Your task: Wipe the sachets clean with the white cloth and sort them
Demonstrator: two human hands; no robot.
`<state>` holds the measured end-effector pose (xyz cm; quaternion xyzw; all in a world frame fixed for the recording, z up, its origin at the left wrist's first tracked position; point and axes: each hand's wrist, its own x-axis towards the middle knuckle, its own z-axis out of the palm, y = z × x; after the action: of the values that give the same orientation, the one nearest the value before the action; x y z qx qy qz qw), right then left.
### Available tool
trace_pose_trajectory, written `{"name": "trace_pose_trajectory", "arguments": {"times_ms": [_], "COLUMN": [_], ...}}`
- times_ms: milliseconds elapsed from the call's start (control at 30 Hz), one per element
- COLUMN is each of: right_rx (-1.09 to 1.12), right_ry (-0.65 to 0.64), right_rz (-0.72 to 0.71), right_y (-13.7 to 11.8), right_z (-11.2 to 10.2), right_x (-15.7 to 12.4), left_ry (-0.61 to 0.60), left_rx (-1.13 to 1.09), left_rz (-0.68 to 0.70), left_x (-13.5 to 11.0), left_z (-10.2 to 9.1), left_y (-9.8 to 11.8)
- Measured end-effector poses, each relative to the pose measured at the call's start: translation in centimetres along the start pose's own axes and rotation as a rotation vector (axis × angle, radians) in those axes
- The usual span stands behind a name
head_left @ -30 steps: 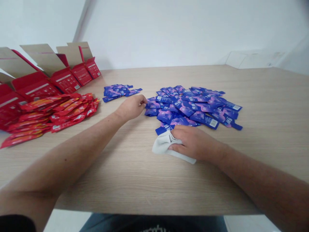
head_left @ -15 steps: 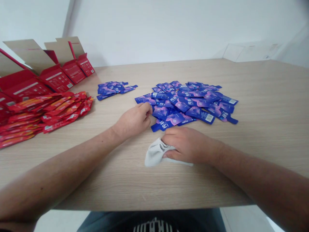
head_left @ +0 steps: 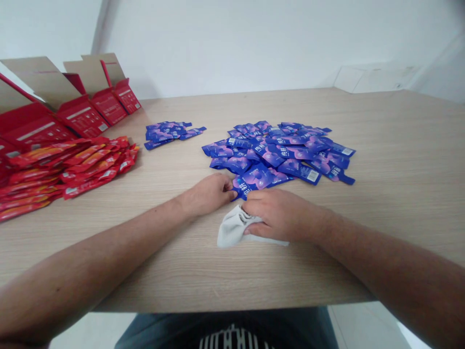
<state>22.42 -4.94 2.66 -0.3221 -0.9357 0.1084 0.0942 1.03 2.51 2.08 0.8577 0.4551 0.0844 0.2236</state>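
My left hand (head_left: 209, 194) lies on the table with its fingertips closed on the near end of a blue-and-purple sachet (head_left: 252, 178), at the front edge of a loose pile of such sachets (head_left: 286, 152). My right hand (head_left: 279, 215) rests just to the right and presses down on a crumpled white cloth (head_left: 234, 229), holding it against the wood. Part of the cloth is hidden under that hand.
A smaller group of blue sachets (head_left: 167, 133) lies to the left of the pile. Further left is a heap of red sachets (head_left: 72, 169), and open red cardboard boxes (head_left: 83, 109) stand behind it on the light wooden table (head_left: 399, 131).
My left hand has moved right and reached the near sachet, whose position in the pile has shifted. My right hand and the cloth have stayed nearly still.
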Motion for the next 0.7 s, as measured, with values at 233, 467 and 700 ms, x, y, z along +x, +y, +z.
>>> {"name": "trace_pose_trajectory", "arguments": {"times_ms": [233,467,700], "right_rx": [0.008,0.194,0.344], "right_ry": [-0.032,0.327,0.214], "right_rz": [-0.006,0.074,0.058], "right_y": [-0.6,-1.4,-0.2], "right_z": [-0.8,-1.0,0.1], "right_x": [-0.2,-0.7,-0.3], "left_ry": [0.116,0.330,0.250], "left_rx": [-0.307,-0.401,-0.505], "left_rz": [-0.019,0.094,0.239], "left_x": [-3.5,-3.7,-2.6], "left_z": [-4.1,-5.3,-1.9], "left_y": [-0.6,0.5,1.9]}}
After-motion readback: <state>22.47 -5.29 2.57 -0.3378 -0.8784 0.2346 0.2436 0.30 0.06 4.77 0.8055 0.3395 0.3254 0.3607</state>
